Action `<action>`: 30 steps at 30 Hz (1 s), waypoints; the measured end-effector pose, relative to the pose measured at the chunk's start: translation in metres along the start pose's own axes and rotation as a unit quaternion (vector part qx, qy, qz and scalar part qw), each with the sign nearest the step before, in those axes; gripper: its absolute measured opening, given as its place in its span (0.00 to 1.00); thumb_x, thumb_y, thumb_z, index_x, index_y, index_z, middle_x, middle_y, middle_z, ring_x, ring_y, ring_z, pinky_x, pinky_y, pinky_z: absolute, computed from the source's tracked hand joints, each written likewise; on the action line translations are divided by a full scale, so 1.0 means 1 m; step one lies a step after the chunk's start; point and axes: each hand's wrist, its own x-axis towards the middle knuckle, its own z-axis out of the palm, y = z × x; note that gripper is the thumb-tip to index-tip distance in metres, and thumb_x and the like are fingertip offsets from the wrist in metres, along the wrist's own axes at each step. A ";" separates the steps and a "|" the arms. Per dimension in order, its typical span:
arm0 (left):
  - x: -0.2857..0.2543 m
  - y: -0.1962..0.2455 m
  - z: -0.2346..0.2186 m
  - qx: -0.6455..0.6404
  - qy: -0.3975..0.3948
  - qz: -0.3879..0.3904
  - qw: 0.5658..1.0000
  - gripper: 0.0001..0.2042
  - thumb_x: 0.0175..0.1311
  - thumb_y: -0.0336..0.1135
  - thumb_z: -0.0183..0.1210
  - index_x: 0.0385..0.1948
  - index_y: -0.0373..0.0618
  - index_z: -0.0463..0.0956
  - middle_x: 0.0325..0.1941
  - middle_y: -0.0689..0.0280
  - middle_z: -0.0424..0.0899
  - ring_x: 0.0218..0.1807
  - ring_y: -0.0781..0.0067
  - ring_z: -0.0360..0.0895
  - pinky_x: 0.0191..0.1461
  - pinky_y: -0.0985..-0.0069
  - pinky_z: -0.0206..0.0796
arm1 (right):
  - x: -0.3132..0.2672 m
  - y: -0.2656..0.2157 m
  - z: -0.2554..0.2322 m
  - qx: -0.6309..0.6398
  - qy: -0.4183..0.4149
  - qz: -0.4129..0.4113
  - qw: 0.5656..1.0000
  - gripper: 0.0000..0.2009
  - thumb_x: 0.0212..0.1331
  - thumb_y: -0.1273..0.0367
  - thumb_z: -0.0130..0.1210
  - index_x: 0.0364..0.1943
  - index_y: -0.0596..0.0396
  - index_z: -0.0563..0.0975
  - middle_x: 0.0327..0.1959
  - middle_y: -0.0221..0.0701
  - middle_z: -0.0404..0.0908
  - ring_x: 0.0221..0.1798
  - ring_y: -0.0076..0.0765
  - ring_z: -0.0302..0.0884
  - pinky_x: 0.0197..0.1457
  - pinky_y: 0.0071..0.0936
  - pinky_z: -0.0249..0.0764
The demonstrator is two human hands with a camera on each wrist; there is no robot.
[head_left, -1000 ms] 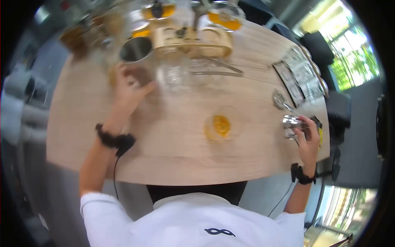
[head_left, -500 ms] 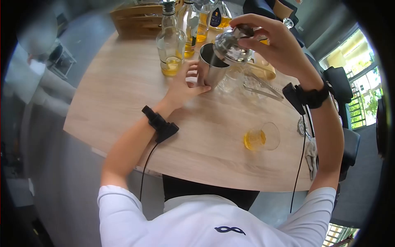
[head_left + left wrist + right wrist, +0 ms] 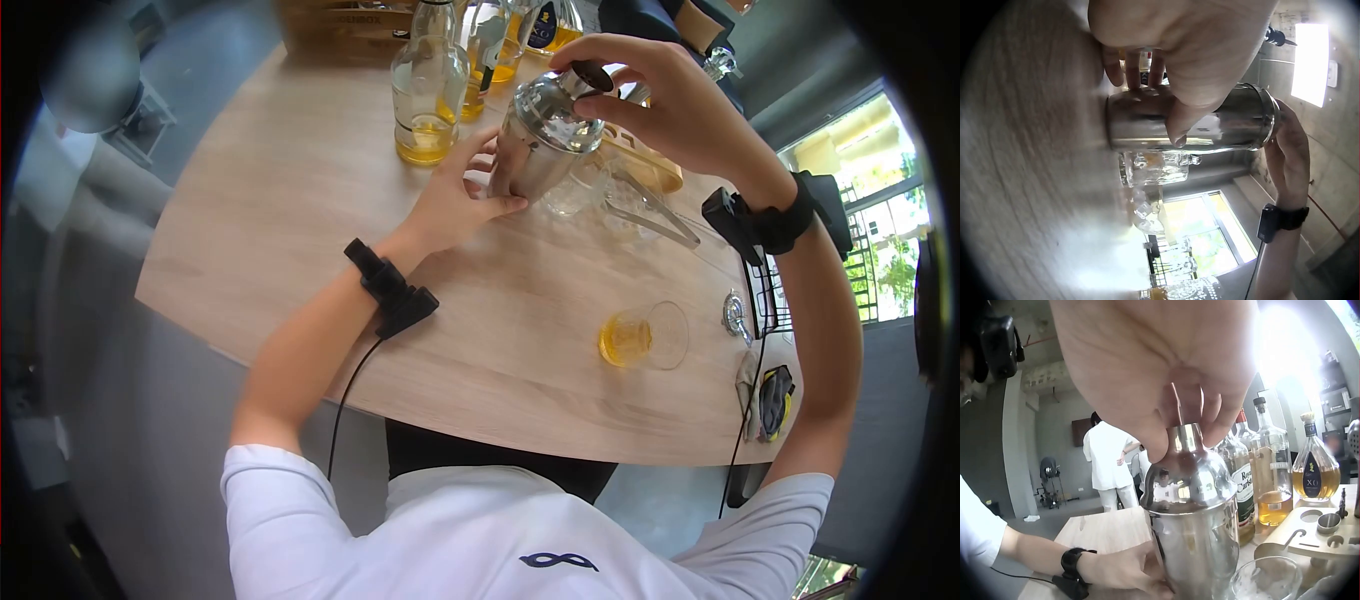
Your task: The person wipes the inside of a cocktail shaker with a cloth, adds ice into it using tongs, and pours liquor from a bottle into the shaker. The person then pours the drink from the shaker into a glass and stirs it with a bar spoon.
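My left hand grips the side of the steel shaker cup, which stands on the table; in the left wrist view the thumb lies along the cup. My right hand pinches the narrow neck of the domed shaker top from above. In the right wrist view the top sits on the cup's rim, with fingers and thumb of the right hand round its neck. Inside the cup is hidden. A glass with amber liquid lies nearer the table's front edge.
Bottles with amber liquid stand behind and left of the shaker. Right of it are a clear glass, tongs and a wooden rack. A strainer, a cloth and a dark yellow-edged object lie at the right.
My right hand came from the table's right side with the shaker top, which has gone from above the open cup onto its rim. My left hand has kept hold of the cup.
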 end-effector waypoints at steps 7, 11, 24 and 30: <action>0.000 0.002 0.000 -0.006 -0.004 0.003 1.000 0.43 0.52 0.36 0.79 0.72 0.56 0.65 0.66 0.70 0.76 0.66 0.71 0.71 0.57 0.75 0.67 | 0.023 -0.024 -0.027 -0.045 -0.115 -0.008 0.992 0.16 0.63 0.70 0.65 0.55 0.57 0.83 0.51 0.41 0.87 0.49 0.44 0.85 0.55 0.36 0.79; 0.001 -0.001 0.000 -0.010 -0.009 -0.002 1.000 0.42 0.52 0.35 0.79 0.71 0.53 0.66 0.64 0.71 0.76 0.65 0.72 0.72 0.56 0.75 0.67 | 0.032 -0.024 -0.031 -0.016 -0.193 0.010 0.981 0.17 0.65 0.70 0.62 0.57 0.62 0.80 0.48 0.48 0.86 0.47 0.50 0.84 0.55 0.41 0.78; 0.004 -0.009 -0.001 0.039 0.043 0.005 0.998 0.42 0.52 0.34 0.79 0.71 0.47 0.67 0.62 0.65 0.79 0.60 0.71 0.76 0.51 0.74 0.71 | -0.078 -0.012 -0.009 -0.034 0.178 0.039 0.983 0.34 0.68 0.59 0.62 0.76 0.47 0.63 0.75 0.43 0.64 0.67 0.48 0.74 0.67 0.38 0.75; 0.005 -0.023 0.001 0.023 0.065 0.010 0.998 0.43 0.51 0.27 0.75 0.73 0.47 0.63 0.64 0.64 0.77 0.58 0.72 0.76 0.49 0.76 0.72 | -0.201 0.018 0.010 0.188 0.270 0.241 0.913 0.24 0.65 0.66 0.66 0.65 0.51 0.75 0.62 0.35 0.76 0.51 0.27 0.80 0.53 0.24 0.79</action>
